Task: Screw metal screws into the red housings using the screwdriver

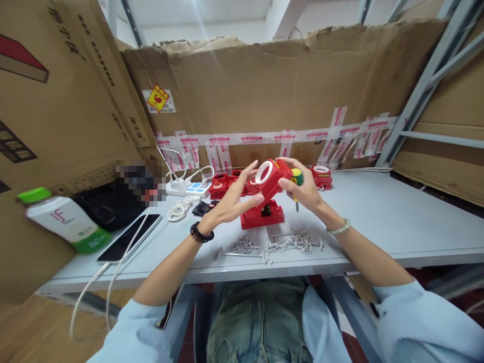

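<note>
My right hand (307, 190) grips a red plastic housing (279, 174) with a white ring (264, 172) around its round opening. A screwdriver with a green and yellow handle (297, 177) is tucked in the same hand, its shaft pointing down. Fingers stretched and apart, my left hand (236, 199) is at the housing's left side; its thumb is close to the lower edge, and I cannot tell if it touches. Just below the raised housing, a red base part (262, 218) rests on the table, a dark piece showing inside it.
On the table (378, 217) near me lie loose screws (242, 245), metal rods and a tangle of white cord (302, 242). More red housings (221, 185) stand behind, beside a power strip (189, 188). A phone (130, 237) and a bottle (62, 219) are at left. Cardboard (264, 91) walls the back.
</note>
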Demonstrator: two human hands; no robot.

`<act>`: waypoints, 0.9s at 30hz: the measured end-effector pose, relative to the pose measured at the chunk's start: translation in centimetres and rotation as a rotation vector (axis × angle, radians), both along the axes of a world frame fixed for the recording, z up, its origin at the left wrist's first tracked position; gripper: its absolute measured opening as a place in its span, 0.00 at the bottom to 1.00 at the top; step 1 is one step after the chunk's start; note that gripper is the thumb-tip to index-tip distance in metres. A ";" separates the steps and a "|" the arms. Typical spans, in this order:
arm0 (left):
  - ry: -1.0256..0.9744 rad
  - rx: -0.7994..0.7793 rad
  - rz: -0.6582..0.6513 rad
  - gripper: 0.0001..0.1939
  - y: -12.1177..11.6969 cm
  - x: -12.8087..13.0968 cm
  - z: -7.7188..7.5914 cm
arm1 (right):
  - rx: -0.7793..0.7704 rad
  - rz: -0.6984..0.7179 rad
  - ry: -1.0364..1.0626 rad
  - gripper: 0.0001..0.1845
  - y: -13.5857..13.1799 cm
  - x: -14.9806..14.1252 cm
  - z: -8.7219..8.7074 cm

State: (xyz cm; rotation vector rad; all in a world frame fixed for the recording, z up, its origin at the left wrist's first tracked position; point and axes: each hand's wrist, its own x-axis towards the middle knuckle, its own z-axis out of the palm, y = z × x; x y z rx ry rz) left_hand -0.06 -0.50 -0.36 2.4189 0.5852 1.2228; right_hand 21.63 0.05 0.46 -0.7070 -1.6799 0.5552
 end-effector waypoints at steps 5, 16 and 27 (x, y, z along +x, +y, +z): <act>-0.049 -0.022 0.078 0.47 0.0 0.4 -0.2 | -0.009 0.062 -0.076 0.38 -0.4 -0.1 0.1; 0.156 0.114 0.256 0.44 0.2 -0.4 0.2 | 0.142 0.004 -0.412 0.35 -0.3 1.4 0.6; 0.057 0.117 0.397 0.27 1.7 -5.1 1.3 | 0.136 -0.247 -0.268 0.34 0.5 2.0 0.8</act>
